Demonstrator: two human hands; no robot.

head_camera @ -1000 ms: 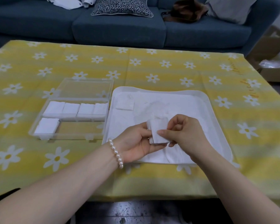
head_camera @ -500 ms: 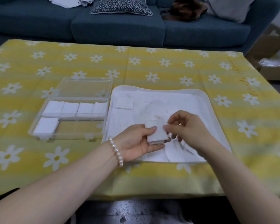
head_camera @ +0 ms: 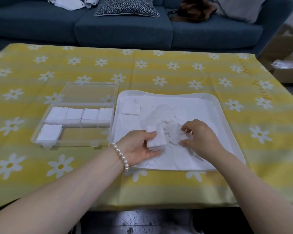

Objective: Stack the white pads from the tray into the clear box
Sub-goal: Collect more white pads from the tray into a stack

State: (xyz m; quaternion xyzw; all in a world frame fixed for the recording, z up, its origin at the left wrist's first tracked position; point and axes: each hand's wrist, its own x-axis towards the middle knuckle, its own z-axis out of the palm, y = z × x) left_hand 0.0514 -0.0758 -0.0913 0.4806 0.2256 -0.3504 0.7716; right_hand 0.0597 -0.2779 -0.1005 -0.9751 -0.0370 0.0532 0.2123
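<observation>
Now left hand (head_camera: 139, 146) grips small pad stack (head_camera: 156, 138) over tray (head_camera: 227, 119); right hand (head_camera: 198, 135), fingers loosely curled, reaches loose pads (head_camera: 175, 135) beside stack. Risk: thin pads cling, stack fans or slips before box (head_camera: 46, 130), left of tray.

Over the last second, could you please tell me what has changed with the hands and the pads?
The right hand let go of the stack of pads and moved right and down onto the loose pads in the tray. The left hand alone now grips the stack, lowered and tipped flatter. The clear box, its five filled stacks and the lone pad stayed put.
</observation>
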